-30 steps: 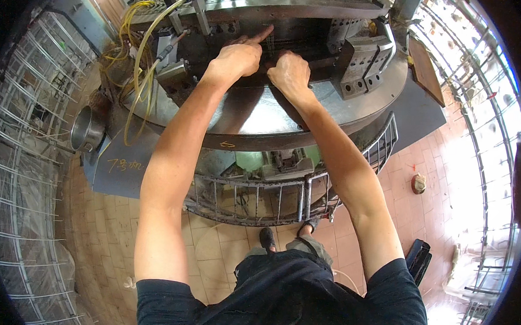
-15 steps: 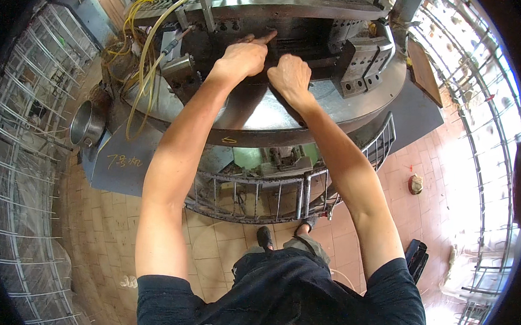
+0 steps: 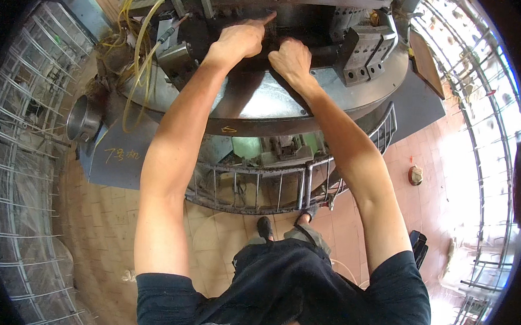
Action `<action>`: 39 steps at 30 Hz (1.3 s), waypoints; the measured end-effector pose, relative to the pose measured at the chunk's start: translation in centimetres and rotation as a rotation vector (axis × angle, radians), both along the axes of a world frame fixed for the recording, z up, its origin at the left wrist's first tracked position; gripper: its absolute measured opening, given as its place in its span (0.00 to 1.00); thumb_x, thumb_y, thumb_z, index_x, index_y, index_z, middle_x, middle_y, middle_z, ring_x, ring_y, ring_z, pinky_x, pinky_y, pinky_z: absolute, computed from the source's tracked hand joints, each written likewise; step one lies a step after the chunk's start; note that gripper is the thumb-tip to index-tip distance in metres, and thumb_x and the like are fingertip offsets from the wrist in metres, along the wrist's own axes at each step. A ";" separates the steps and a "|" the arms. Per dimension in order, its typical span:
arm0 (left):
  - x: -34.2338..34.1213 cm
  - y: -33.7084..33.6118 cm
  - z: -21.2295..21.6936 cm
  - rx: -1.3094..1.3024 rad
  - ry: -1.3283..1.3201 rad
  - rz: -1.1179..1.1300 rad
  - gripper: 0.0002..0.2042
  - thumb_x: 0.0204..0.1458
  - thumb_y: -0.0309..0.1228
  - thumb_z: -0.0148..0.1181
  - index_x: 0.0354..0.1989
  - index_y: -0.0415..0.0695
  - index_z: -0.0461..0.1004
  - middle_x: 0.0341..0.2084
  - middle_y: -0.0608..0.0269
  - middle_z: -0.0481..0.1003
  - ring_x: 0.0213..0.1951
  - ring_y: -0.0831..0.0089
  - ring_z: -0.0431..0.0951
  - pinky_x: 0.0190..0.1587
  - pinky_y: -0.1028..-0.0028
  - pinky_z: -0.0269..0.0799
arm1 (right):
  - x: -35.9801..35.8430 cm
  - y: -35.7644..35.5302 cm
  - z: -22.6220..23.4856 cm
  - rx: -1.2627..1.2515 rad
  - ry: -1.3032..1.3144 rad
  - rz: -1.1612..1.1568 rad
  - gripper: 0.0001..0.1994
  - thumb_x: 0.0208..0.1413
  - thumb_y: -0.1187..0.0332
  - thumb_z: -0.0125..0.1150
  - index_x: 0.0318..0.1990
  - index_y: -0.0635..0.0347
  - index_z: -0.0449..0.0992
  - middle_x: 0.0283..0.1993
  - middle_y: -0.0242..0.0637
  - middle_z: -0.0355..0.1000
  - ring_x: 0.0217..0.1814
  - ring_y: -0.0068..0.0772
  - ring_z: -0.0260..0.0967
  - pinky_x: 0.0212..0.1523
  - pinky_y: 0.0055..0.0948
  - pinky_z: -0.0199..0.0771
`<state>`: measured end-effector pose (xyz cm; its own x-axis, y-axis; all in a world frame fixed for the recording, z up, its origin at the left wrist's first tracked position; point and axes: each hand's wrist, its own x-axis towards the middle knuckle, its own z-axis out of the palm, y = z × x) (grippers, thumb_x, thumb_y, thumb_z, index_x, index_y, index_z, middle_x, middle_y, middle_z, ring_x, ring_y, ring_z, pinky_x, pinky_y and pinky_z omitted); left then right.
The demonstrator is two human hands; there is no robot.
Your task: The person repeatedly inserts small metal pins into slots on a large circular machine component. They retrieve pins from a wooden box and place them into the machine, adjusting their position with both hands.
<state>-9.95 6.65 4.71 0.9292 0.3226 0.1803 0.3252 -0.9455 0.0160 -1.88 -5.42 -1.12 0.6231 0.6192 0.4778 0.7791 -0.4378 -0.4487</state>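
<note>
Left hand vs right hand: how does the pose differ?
The left hand has one finger stretched out, pointing up and to the right in the view; the right hand has its fingers curled under, fist-like. The left hand reaches farther up the view, the right hand slightly lower. Shared: both are bare, backs showing, at the machine's dark opening; whether either grip holds anything is hidden.

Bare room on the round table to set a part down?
Two patches on the front of the round table: between left forearm and right forearm; between right forearm and perforated block. Crowded: left, around yellowish hoses; back, by left hand and right hand.
</note>
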 end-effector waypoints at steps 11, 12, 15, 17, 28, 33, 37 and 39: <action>1.2 1.4 2.0 0.161 -0.219 -0.016 0.10 0.50 0.26 0.54 0.38 0.37 0.78 0.45 0.43 0.80 0.43 0.46 0.82 0.49 0.51 0.76 | 2.2 1.5 -1.4 0.103 0.025 -0.081 0.11 0.38 0.66 0.58 0.25 0.66 0.80 0.32 0.60 0.77 0.37 0.65 0.77 0.41 0.50 0.79; 1.5 1.7 1.9 0.185 -0.230 -0.028 0.11 0.50 0.26 0.54 0.39 0.37 0.78 0.43 0.43 0.80 0.42 0.46 0.82 0.47 0.50 0.76 | 2.6 1.9 -1.6 0.142 -0.016 -0.080 0.12 0.38 0.65 0.59 0.26 0.65 0.81 0.32 0.60 0.78 0.37 0.64 0.77 0.41 0.50 0.79; 2.1 2.3 0.9 0.246 -0.248 -0.046 0.12 0.51 0.26 0.53 0.41 0.37 0.77 0.39 0.42 0.80 0.42 0.47 0.82 0.45 0.50 0.77 | 3.8 3.1 -2.2 0.167 -0.055 -0.097 0.13 0.39 0.63 0.62 0.27 0.64 0.82 0.32 0.58 0.78 0.37 0.62 0.78 0.40 0.50 0.79; 2.5 2.6 0.2 0.276 -0.246 -0.035 0.12 0.52 0.26 0.52 0.41 0.37 0.77 0.40 0.43 0.81 0.42 0.48 0.83 0.44 0.50 0.77 | 5.0 4.0 -2.3 0.127 -0.038 -0.085 0.14 0.41 0.60 0.66 0.28 0.63 0.83 0.32 0.58 0.78 0.36 0.61 0.78 0.39 0.50 0.80; 2.7 3.4 -0.6 0.427 -0.271 -0.076 0.12 0.54 0.27 0.51 0.43 0.38 0.77 0.44 0.46 0.80 0.41 0.50 0.83 0.44 0.53 0.78 | 9.0 8.3 -4.3 0.458 -0.119 -0.114 0.13 0.46 0.57 0.70 0.30 0.58 0.85 0.32 0.54 0.78 0.36 0.60 0.78 0.38 0.49 0.79; 2.2 3.3 -0.6 0.416 -0.295 -0.119 0.11 0.53 0.27 0.51 0.40 0.38 0.78 0.44 0.45 0.80 0.41 0.51 0.83 0.43 0.53 0.78 | 7.9 6.8 -3.4 0.533 -0.079 -0.101 0.12 0.46 0.59 0.68 0.31 0.58 0.85 0.33 0.55 0.78 0.39 0.60 0.78 0.41 0.48 0.80; 2.1 2.9 0.1 0.451 -0.317 -0.137 0.09 0.54 0.26 0.54 0.41 0.38 0.78 0.43 0.45 0.80 0.39 0.54 0.84 0.41 0.57 0.79 | 6.8 6.1 -2.1 0.356 0.012 -0.208 0.12 0.48 0.59 0.67 0.32 0.57 0.85 0.35 0.53 0.79 0.40 0.60 0.79 0.42 0.48 0.80; 1.4 2.3 0.7 0.434 -0.296 -0.142 0.09 0.51 0.24 0.57 0.39 0.39 0.79 0.48 0.49 0.78 0.40 0.53 0.83 0.43 0.57 0.79 | 6.6 6.0 -1.7 0.328 0.023 -0.232 0.12 0.49 0.59 0.67 0.33 0.57 0.86 0.36 0.53 0.80 0.41 0.60 0.79 0.43 0.48 0.81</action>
<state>-8.52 8.91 5.37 0.8473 0.0353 0.5299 0.2346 -0.9201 -0.3138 4.69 0.60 -2.81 0.7412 0.2776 0.6112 0.6646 -0.4312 -0.6102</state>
